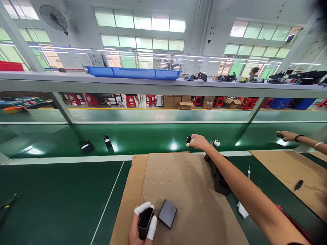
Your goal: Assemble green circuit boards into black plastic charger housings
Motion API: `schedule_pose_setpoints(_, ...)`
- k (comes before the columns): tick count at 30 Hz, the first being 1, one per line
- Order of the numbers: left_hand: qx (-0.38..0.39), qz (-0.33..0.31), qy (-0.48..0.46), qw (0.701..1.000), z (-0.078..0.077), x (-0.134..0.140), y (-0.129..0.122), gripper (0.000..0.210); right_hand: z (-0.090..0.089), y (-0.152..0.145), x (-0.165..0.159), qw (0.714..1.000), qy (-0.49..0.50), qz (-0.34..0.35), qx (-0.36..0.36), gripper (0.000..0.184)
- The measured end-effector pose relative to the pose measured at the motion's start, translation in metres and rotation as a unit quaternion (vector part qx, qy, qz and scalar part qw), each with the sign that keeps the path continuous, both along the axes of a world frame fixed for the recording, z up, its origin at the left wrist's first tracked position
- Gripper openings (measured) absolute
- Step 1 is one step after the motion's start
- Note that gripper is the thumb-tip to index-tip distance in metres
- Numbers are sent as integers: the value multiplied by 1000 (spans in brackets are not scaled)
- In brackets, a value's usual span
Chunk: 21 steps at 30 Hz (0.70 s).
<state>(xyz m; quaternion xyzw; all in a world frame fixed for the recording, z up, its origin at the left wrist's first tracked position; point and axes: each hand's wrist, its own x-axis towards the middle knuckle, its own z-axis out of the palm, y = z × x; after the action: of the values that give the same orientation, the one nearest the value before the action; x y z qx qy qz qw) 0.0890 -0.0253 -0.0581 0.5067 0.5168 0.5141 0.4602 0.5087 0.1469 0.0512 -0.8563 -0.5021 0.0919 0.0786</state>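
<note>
Simultaneously, a person's left hand (135,227), wearing white finger covers, is curling around a hollow black case (145,217) over a cardboard sheet (189,187), where a flat dark block (167,213) is lying just beside it. The right hand (201,142), arm outstretched, is pinching a small dark part (189,140) at the green belt (148,139). Farther right, a co-worker's hand (288,136) is also extending over the belt.
</note>
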Motion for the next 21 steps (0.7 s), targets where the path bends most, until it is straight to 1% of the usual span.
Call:
schedule_pose_setpoints(2,0,1,-9,1000,-1,1,-1,61,-1,-10,-23,998,8,65,4,33)
schedule_pose_setpoints(5,9,-2,-16,1000,2,2,-3,58,-15,-30,-61,991,16,133,11,34)
schedule_pose_setpoints(8,13,-4,-14,1000,5,1,-4,58,-29,-45,-85,987,29,157,23,48)
schedule_pose_setpoints(10,11,-3,-14,1000,7,0,-5,58,-30,-46,-84,987,40,152,33,51)
schedule_pose_setpoints(11,9,-3,-14,1000,8,0,-5,58,-28,-44,-77,988,43,142,39,50)
schedule_pose_setpoints(13,2,-2,-17,1000,8,-1,-6,59,-17,-36,-52,993,40,102,53,45)
schedule_pose_setpoints(15,-2,0,-19,1000,8,0,-6,60,-5,-29,-17,997,23,39,67,45)
schedule_pose_setpoints(17,2,3,-22,1000,6,0,-6,60,3,-26,20,997,-2,-30,65,50)
schedule_pose_setpoints(19,9,7,-28,1000,1,0,-4,59,5,-28,52,995,-24,-87,42,52)
schedule_pose_setpoints(21,13,13,-37,999,-6,0,-2,58,1,-34,76,991,-38,-126,7,47)
